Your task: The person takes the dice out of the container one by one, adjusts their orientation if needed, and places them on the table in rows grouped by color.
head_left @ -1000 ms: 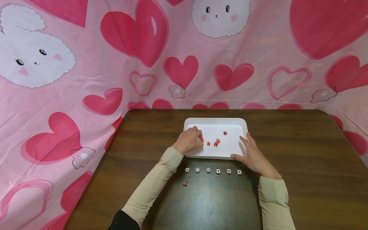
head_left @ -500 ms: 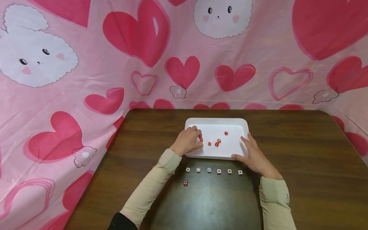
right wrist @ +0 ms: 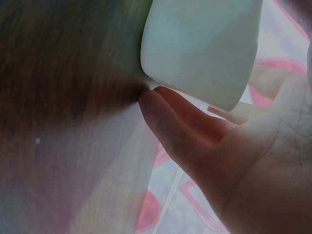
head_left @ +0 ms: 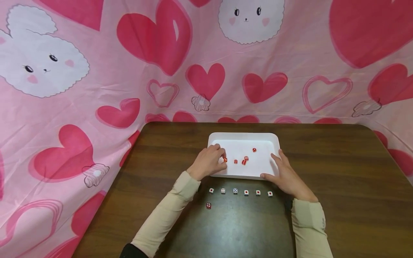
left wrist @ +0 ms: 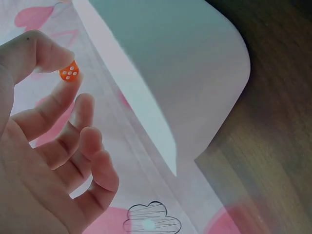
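One red die (left wrist: 68,72) in left grip (head_left: 207,161)

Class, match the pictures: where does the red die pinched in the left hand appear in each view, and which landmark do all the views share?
Head: slightly right of centre, below mid-height; the red die is at the fingertips of the left hand.
Left wrist: upper left, between thumb and finger, the red die looking orange.
Right wrist: not in it.
Shared landmark: the white tray.
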{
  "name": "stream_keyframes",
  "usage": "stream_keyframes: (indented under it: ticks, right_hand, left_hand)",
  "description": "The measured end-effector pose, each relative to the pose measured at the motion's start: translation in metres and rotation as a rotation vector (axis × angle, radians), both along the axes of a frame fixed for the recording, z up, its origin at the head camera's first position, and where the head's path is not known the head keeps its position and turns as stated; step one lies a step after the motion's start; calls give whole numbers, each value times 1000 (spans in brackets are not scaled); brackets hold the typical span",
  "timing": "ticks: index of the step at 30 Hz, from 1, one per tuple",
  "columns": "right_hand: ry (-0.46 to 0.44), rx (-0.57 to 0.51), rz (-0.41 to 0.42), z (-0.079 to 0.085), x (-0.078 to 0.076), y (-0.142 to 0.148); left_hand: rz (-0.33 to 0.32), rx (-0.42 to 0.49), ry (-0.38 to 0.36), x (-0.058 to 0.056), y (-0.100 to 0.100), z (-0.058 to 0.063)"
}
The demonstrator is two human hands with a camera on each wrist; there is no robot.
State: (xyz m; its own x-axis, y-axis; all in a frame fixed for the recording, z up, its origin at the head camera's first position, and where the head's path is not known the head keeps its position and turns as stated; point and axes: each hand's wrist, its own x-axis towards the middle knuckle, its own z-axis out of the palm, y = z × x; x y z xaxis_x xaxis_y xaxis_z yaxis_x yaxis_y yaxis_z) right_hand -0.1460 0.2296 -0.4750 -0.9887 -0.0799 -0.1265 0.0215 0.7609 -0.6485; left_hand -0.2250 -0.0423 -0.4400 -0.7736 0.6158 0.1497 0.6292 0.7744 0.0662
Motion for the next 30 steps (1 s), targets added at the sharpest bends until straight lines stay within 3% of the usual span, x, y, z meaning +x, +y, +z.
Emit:
stream_keyframes:
  ticks: [7,15,30]
  right_hand:
    - [23,3,14,-2,-2,1]
    - [19,2,14,0,-2,1]
    - [22,9,11,0,-2,0]
  left_hand:
    - [-7,31,-40,8,-5,7]
    - [-12,34,-32,17,-8,15]
    - [-33,66,-38,30,-15,17]
